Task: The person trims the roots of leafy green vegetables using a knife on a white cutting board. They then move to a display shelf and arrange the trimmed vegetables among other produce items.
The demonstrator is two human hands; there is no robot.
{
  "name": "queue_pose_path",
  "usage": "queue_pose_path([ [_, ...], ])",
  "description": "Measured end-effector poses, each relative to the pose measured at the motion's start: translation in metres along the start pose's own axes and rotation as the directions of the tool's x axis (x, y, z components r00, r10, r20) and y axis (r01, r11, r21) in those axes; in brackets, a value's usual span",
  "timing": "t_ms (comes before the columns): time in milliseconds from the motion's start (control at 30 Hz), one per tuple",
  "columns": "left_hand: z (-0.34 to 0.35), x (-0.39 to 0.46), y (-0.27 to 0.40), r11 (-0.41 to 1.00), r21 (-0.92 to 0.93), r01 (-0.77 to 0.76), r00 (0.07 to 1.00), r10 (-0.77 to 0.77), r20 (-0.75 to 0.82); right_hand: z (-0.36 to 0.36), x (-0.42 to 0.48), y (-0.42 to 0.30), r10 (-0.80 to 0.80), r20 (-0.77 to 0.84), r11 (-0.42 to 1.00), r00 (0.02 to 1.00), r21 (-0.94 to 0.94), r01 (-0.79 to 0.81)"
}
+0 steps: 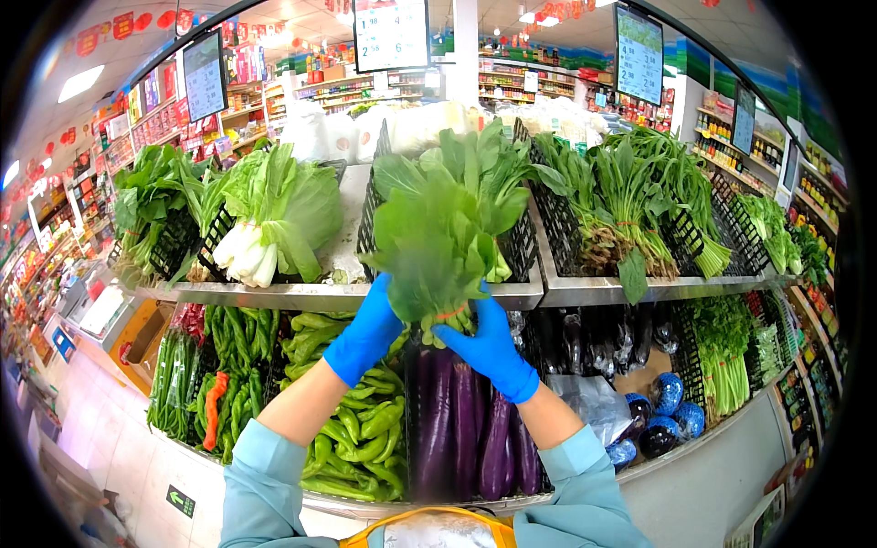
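Observation:
Both my hands wear blue gloves and hold up a bunch of leafy greens [431,253], tied near its stems with an orange-red band. My left hand [370,329] is at the left side of the bunch, its fingers partly hidden behind the leaves. My right hand [483,339] grips the stem end from the right, thumb across the stems. Just behind the bunch, more leafy greens [503,198] lie in a black plastic crate [524,240] on the upper shelf. Purple eggplants [462,431] lie below my hands.
The metal edge of the upper shelf [274,296] runs across in front of me. Pale-stemmed greens [281,219] lie left, root-on bunches [630,226] right. Green peppers [363,438] and film-wrapped eggplants [603,342] fill the lower tier. Price screens [390,34] hang above.

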State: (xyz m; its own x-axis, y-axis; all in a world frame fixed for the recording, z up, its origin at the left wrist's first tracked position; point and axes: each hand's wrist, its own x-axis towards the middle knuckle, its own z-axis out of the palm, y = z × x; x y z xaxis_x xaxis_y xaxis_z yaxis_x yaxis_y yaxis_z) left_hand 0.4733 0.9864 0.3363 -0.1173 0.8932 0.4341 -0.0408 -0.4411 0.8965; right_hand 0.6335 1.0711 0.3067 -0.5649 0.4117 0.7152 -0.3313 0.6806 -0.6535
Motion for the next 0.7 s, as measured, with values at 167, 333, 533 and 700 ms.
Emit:
queue_pose_path([
  [167, 0.01, -0.056, -0.052, 0.976, 0.037, 0.215, 0.969, -0.208, -0.13, 0.027, -0.072, 0.023, 0.335, -0.054, 0.919, 0.941, 0.237, -0.314],
  [333, 0.025, -0.101, -0.061, 0.94, 0.03, 0.339, 0.94, -0.34, 0.037, 0.049, -0.141, 0.05, 0.479, 0.064, 0.855, 0.875, 0.189, -0.482],
  [533, 0.008, -0.122, -0.089, 0.924, 0.03, 0.381, 0.924, -0.382, 0.002, 0.037, -0.153, 0.049, 0.472, 0.216, 0.797, 0.854, 0.308, -0.519],
  [700, 0.027, -0.121, -0.094, 0.88, -0.308, 0.361, 0.869, -0.438, -0.232, 0.036, -0.147, 0.038, 0.405, -0.03, 0.909, 0.914, -0.095, -0.406],
])
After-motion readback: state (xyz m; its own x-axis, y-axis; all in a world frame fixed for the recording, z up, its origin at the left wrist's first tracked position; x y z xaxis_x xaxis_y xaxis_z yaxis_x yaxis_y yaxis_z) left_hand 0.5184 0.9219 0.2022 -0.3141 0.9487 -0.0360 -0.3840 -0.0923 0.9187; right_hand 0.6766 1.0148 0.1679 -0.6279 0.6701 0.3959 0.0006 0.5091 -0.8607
